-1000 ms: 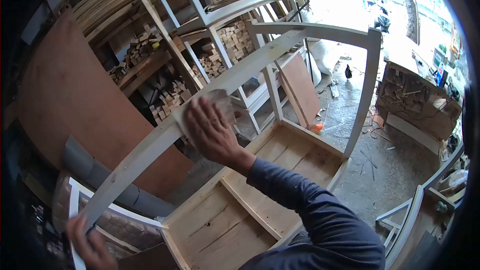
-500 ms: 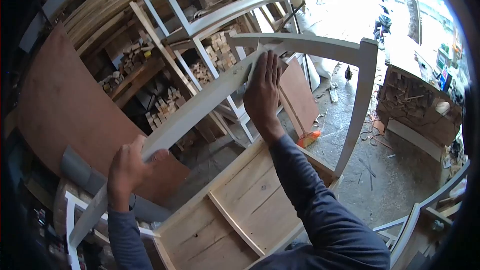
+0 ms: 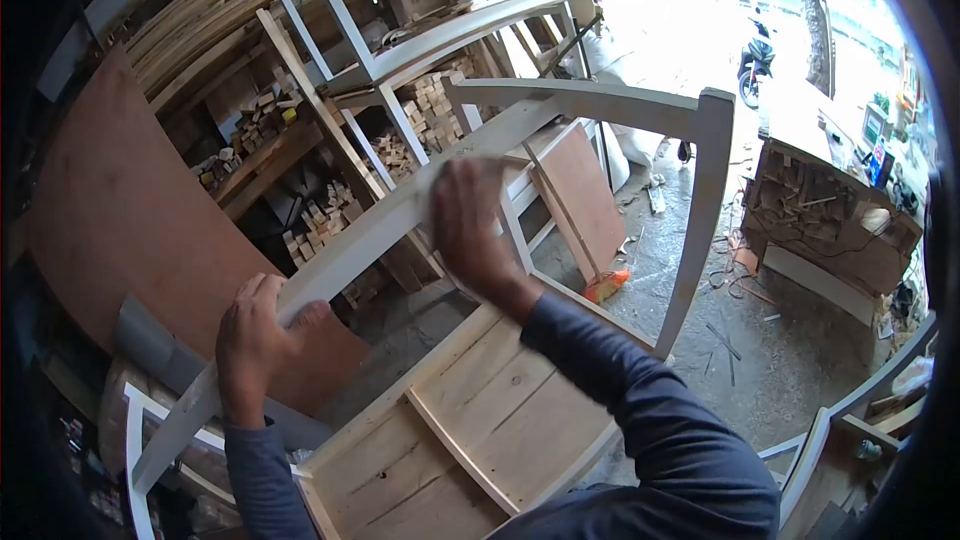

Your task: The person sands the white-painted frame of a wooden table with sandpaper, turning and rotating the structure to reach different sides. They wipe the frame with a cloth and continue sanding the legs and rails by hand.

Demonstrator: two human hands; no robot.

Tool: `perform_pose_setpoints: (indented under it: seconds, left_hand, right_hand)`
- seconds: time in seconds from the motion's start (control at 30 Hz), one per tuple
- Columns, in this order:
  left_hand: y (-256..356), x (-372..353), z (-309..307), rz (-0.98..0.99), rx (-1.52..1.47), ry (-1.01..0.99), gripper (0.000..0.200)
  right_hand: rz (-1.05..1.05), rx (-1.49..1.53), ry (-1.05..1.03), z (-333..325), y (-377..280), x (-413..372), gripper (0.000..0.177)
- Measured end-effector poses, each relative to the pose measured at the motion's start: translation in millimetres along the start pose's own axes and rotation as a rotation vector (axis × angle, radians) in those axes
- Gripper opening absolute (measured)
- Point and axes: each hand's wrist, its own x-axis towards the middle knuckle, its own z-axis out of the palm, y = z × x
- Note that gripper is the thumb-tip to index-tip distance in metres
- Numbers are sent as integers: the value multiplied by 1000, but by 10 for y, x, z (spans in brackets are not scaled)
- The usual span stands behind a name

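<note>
A pale, white-coated wooden frame (image 3: 705,170) stands in front of me, with a long rail (image 3: 350,248) running diagonally from lower left to upper middle. Near the rail's lower part, my left hand (image 3: 258,340) is wrapped round it, thumb on the near side. Farther up, my right hand (image 3: 470,225) lies on the rail, blurred by motion, and anything under its palm is hidden. Below the arms is a wooden panel (image 3: 490,390) with light battens, joined to the frame's lower part.
Shelves of stacked wood blocks (image 3: 325,220) and long planks stand at the back left, beside a large curved brown sheet (image 3: 150,230). A cluttered workbench (image 3: 840,215) is at right. An orange item (image 3: 606,285) and scraps lie on the floor.
My right hand has slid down the rail toward my left hand, away from the upper corner. My left hand keeps its hold. The view has shifted slightly.
</note>
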Motion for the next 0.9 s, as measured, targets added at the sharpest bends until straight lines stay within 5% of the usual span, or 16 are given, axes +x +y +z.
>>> perform_pose_setpoints:
  seconds: [0.03,0.1,0.2,0.27,0.3,0.4,0.47,0.57,0.7,0.8,0.9]
  left_hand:
    - [-7,-29,-5,20,11,9,63]
    - [12,0,-25,51,31,54,59]
    - [23,0,-23,6,52,36,61]
    - [30,11,13,31,35,64,61]
    - [6,2,13,40,37,70,61]
    - [13,3,10,59,52,112,61]
    - [-14,-32,-1,39,57,90,62]
    - [7,37,56,80,60,154,60]
    - [-21,15,78,84,47,202,56]
    - [13,4,50,29,5,197,47]
    - [67,-125,91,114,-33,474,21]
  right_hand:
    - [-14,-82,-41,142,310,70,60]
    - [124,248,336,469,999,316,60]
    - [70,384,407,334,730,277,63]
    - [-260,364,113,282,731,153,63]
    - [-475,328,227,562,942,10,64]
    - [46,548,410,383,1308,394,68]
    - [-31,473,379,340,942,194,68]
    - [-52,260,-358,-234,476,552,65]
    - [15,474,396,316,1245,392,70]
    - [114,556,349,482,211,73,74]
    - [-279,572,-217,88,-701,-282,64]
